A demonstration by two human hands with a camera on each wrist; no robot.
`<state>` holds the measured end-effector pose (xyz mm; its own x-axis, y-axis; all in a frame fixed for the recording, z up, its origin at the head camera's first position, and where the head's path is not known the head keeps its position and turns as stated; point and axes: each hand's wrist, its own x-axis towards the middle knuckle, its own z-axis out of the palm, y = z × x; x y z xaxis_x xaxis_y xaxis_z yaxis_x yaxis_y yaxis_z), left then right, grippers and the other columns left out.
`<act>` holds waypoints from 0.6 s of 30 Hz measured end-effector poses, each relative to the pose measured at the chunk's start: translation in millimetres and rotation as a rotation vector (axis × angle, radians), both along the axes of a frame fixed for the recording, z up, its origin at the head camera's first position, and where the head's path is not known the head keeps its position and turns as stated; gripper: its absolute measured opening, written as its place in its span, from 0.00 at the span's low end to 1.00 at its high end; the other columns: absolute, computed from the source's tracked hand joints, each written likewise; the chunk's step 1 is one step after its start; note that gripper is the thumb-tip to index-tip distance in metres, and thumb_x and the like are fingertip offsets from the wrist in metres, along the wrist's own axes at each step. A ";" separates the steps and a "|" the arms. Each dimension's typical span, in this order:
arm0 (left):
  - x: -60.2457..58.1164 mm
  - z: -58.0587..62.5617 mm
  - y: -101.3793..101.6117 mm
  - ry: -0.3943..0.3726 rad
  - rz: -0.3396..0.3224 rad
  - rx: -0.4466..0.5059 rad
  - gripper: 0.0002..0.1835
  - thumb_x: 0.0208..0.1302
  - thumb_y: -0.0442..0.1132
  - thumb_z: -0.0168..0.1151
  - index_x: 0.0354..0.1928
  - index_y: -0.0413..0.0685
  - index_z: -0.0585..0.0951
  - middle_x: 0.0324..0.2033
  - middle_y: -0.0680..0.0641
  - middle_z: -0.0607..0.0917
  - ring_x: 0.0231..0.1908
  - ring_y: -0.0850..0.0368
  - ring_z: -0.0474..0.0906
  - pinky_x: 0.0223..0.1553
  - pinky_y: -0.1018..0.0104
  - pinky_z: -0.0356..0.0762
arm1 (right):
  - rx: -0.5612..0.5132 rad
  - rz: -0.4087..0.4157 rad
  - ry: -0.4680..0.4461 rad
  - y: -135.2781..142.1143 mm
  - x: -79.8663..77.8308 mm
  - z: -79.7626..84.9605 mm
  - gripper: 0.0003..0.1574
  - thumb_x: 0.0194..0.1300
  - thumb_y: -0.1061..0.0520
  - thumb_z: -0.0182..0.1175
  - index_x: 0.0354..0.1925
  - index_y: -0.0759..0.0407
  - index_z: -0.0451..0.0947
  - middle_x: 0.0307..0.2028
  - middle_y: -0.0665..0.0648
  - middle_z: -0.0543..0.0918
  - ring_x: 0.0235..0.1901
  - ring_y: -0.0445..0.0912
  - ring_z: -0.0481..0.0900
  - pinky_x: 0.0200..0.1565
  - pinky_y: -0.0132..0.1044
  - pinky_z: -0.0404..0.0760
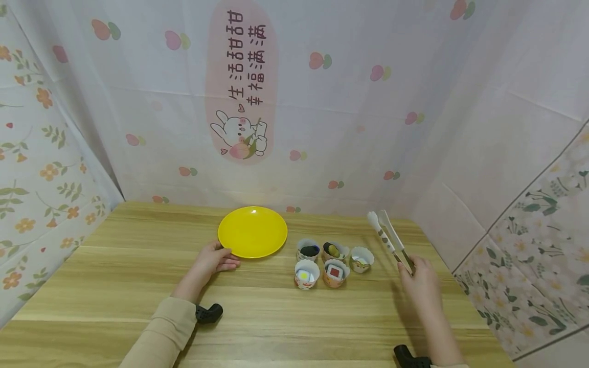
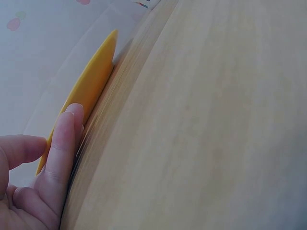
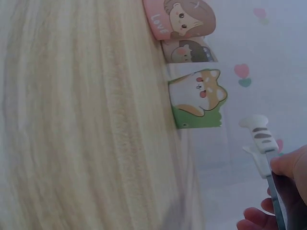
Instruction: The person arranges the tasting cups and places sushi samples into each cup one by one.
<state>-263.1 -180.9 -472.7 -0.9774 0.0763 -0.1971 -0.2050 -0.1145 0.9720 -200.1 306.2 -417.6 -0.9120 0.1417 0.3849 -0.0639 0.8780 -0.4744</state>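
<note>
A round yellow plate (image 1: 252, 232) lies on the wooden table toward the back. My left hand (image 1: 213, 262) pinches its near left rim. In the left wrist view, the thumb meets the edge of the plate (image 2: 88, 86) while straighter fingers (image 2: 60, 139) lie along its underside. On the right, my right hand (image 1: 421, 281) grips a pair of tongs (image 1: 388, 236) with white tips, held up over the table and pointing away from me. The tong tips stand apart with nothing between them. In the right wrist view, one white tip of the tongs (image 3: 263, 136) shows dark stripes.
Several paper cups stand grouped between plate and tongs. One cup (image 1: 307, 274) holds a white piece with a yellow centre, another (image 1: 336, 273) a white piece with a red-brown square. The cup with a dog print (image 3: 196, 98) stands nearest the tongs. A patterned curtain (image 1: 322, 128) hangs behind.
</note>
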 end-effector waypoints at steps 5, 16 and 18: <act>-0.2 0.7 0.6 -0.005 -0.001 0.002 0.24 0.73 0.29 0.44 0.65 0.24 0.53 0.31 0.40 0.83 0.29 0.52 0.84 0.34 0.63 0.84 | -0.003 -0.032 -0.004 1.8 -2.1 -5.0 0.27 0.68 0.57 0.57 0.55 0.79 0.68 0.45 0.76 0.73 0.40 0.66 0.75 0.38 0.59 0.76; -0.8 0.9 0.4 -0.006 -0.005 0.007 0.23 0.73 0.29 0.43 0.64 0.23 0.54 0.29 0.41 0.83 0.28 0.53 0.84 0.34 0.64 0.84 | 0.006 -0.030 -0.048 8.2 -6.7 -19.0 0.27 0.68 0.58 0.56 0.54 0.82 0.68 0.45 0.79 0.73 0.42 0.71 0.74 0.40 0.62 0.76; -0.7 0.9 0.5 -0.005 -0.006 0.007 0.23 0.73 0.29 0.43 0.64 0.23 0.54 0.29 0.41 0.83 0.28 0.53 0.84 0.34 0.64 0.84 | 0.008 -0.031 -0.064 8.6 -6.8 -19.8 0.27 0.68 0.58 0.56 0.54 0.82 0.68 0.45 0.79 0.72 0.41 0.71 0.74 0.40 0.62 0.76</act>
<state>-263.7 -180.4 -471.8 -0.9759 0.0834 -0.2019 -0.2110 -0.1200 0.9701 -207.0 314.9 -437.4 -0.9300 0.1674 0.3274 -0.0065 0.8827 -0.4698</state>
